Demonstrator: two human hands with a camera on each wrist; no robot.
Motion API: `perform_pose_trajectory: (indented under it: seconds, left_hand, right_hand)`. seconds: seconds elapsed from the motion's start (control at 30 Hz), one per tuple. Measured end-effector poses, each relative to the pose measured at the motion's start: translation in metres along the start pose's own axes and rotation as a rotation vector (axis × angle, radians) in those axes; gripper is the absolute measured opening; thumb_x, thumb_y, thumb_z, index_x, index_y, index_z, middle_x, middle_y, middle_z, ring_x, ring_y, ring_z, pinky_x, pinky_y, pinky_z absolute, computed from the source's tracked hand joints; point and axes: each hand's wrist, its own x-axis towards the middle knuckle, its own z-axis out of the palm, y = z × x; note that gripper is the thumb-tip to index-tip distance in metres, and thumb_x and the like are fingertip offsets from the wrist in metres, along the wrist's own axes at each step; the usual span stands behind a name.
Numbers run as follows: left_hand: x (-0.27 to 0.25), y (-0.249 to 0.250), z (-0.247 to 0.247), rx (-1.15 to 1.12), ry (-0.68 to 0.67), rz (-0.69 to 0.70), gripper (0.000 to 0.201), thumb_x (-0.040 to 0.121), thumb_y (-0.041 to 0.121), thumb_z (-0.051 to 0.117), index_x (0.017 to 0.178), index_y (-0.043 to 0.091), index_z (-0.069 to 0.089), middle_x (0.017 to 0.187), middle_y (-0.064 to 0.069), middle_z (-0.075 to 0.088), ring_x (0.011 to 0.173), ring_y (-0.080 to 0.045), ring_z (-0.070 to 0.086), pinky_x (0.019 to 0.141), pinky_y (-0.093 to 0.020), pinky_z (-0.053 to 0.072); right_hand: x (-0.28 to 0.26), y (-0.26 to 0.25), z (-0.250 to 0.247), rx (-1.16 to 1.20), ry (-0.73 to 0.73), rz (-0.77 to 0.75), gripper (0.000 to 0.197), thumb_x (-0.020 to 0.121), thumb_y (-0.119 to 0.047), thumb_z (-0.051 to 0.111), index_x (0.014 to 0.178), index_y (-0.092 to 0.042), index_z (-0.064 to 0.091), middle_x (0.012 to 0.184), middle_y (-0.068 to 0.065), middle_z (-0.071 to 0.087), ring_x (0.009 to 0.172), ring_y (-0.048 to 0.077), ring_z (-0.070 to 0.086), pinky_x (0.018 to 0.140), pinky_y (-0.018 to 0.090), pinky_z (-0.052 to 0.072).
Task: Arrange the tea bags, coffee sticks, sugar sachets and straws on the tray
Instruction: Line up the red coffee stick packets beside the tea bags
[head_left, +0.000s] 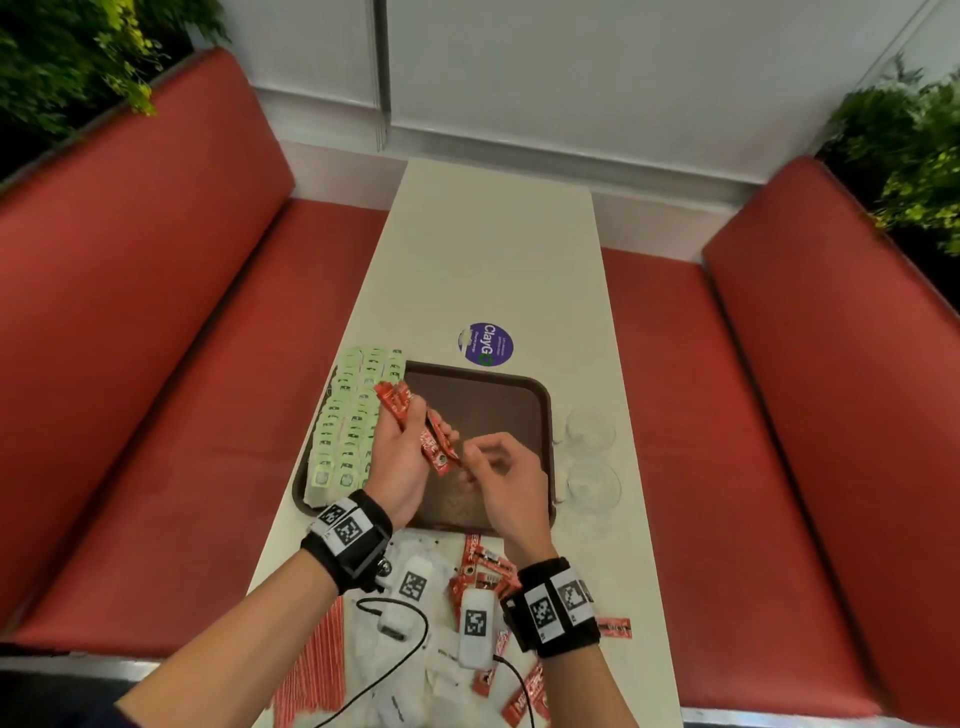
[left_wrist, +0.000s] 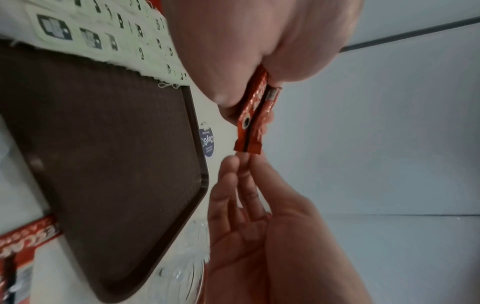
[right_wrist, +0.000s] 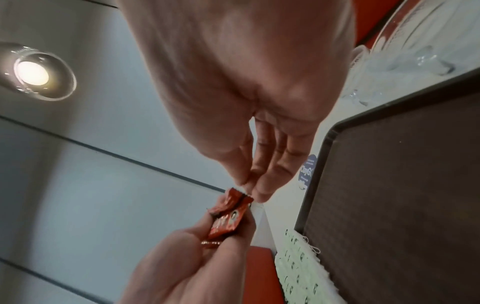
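left hand (head_left: 402, 457) gripping, palm up | right hand (head_left: 506, 480) fingertips pinched
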Motion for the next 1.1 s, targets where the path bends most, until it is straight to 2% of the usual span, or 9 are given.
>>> perform_pose_trajectory:
  seconds: [0.13, 0.23, 0.4, 0.47, 0.6, 0.73, 0.87, 1.0, 1.1]
  left_hand:
    - [0.026, 0.001, -0.009, 0.060, 0.070, 0.019, 0.022, 0.115, 0.023, 0.048, 0.136, 0.015, 0.051, 0.085, -0.001, 0.054, 0.078, -0.014, 0.055, 0.079, -0.034, 0.054]
    - [0.043, 0.001, -0.009, 0.033, 0.108, 0.008, 0.019, 0.115, 0.020, 0.047, 0.132, 0.012, 0.051, 0.086, -0.004, 0.054, 0.076, -0.014, 0.058, 0.074, -0.030, 0.057]
    - [0.064, 0.003, -0.017, -0.009, 0.165, -0.027, 0.034, 0.114, 0.022, 0.049, 0.147, 0.014, 0.048, 0.124, -0.014, 0.069, 0.106, -0.025, 0.074, 0.094, -0.041, 0.062]
    - [0.071, 0.005, -0.021, -0.024, 0.190, -0.037, 0.031, 0.114, 0.021, 0.049, 0.145, 0.017, 0.049, 0.125, -0.016, 0.070, 0.106, -0.026, 0.076, 0.096, -0.045, 0.063]
    - [0.085, 0.003, -0.034, 0.088, 0.201, -0.044, 0.034, 0.113, 0.019, 0.052, 0.147, 0.015, 0.048, 0.133, -0.018, 0.067, 0.120, -0.033, 0.072, 0.096, -0.049, 0.064]
    - [0.095, 0.001, -0.047, 0.326, 0.194, -0.060, 0.025, 0.113, 0.019, 0.055, 0.136, 0.013, 0.051, 0.118, -0.019, 0.072, 0.097, -0.029, 0.077, 0.082, -0.039, 0.066]
    - [0.101, 0.008, -0.057, 0.433, 0.170, -0.094, 0.022, 0.114, 0.033, 0.051, 0.131, 0.020, 0.051, 0.094, -0.006, 0.067, 0.062, -0.011, 0.054, 0.053, -0.025, 0.044]
    - [0.102, 0.015, -0.052, 0.272, 0.063, -0.139, 0.032, 0.108, 0.037, 0.062, 0.128, 0.013, 0.057, 0.091, -0.008, 0.064, 0.060, -0.009, 0.042, 0.056, -0.025, 0.031]
    - [0.105, 0.018, -0.048, 0.318, 0.027, -0.128, 0.036, 0.094, 0.033, 0.081, 0.121, 0.018, 0.064, 0.099, -0.005, 0.072, 0.086, -0.016, 0.065, 0.077, -0.031, 0.046]
  right_hand:
    - [0.020, -0.006, 0.023, 0.077, -0.078, 0.067, 0.019, 0.097, -0.036, 0.083, 0.109, -0.024, 0.077, 0.099, 0.001, 0.081, 0.089, 0.022, 0.079, 0.080, 0.033, 0.065]
    - [0.038, -0.001, 0.041, -0.025, -0.044, 0.009, 0.013, 0.097, -0.028, 0.083, 0.108, -0.026, 0.076, 0.098, -0.006, 0.081, 0.088, 0.010, 0.077, 0.074, 0.021, 0.059]
    - [0.071, 0.011, 0.049, -0.008, -0.012, 0.083, 0.004, 0.101, -0.032, 0.079, 0.101, -0.029, 0.081, 0.093, -0.002, 0.082, 0.087, 0.024, 0.079, 0.078, 0.047, 0.068]
    - [0.083, 0.015, 0.051, -0.040, -0.020, 0.096, 0.005, 0.100, -0.035, 0.080, 0.097, -0.032, 0.083, 0.091, -0.001, 0.081, 0.087, 0.029, 0.078, 0.081, 0.053, 0.068]
    - [0.098, 0.020, 0.053, -0.078, -0.006, 0.046, 0.007, 0.099, -0.032, 0.081, 0.092, -0.031, 0.082, 0.084, -0.001, 0.080, 0.080, 0.026, 0.077, 0.076, 0.041, 0.067]
    - [0.107, 0.017, 0.049, -0.129, -0.048, -0.093, 0.005, 0.096, -0.024, 0.084, 0.093, -0.028, 0.083, 0.086, -0.009, 0.080, 0.079, 0.010, 0.075, 0.076, 0.020, 0.057]
    - [0.123, 0.020, 0.038, -0.086, -0.030, -0.133, 0.019, 0.088, -0.012, 0.090, 0.099, -0.027, 0.085, 0.104, -0.008, 0.082, 0.101, 0.015, 0.077, 0.095, 0.032, 0.061]
    - [0.135, 0.021, 0.031, -0.051, -0.073, -0.183, 0.025, 0.086, -0.002, 0.090, 0.102, -0.021, 0.086, 0.113, -0.004, 0.080, 0.109, 0.020, 0.076, 0.098, 0.037, 0.062]
    - [0.138, 0.019, 0.030, -0.048, -0.138, -0.198, 0.021, 0.089, -0.006, 0.089, 0.104, -0.020, 0.086, 0.113, -0.004, 0.080, 0.111, 0.020, 0.076, 0.099, 0.035, 0.061]
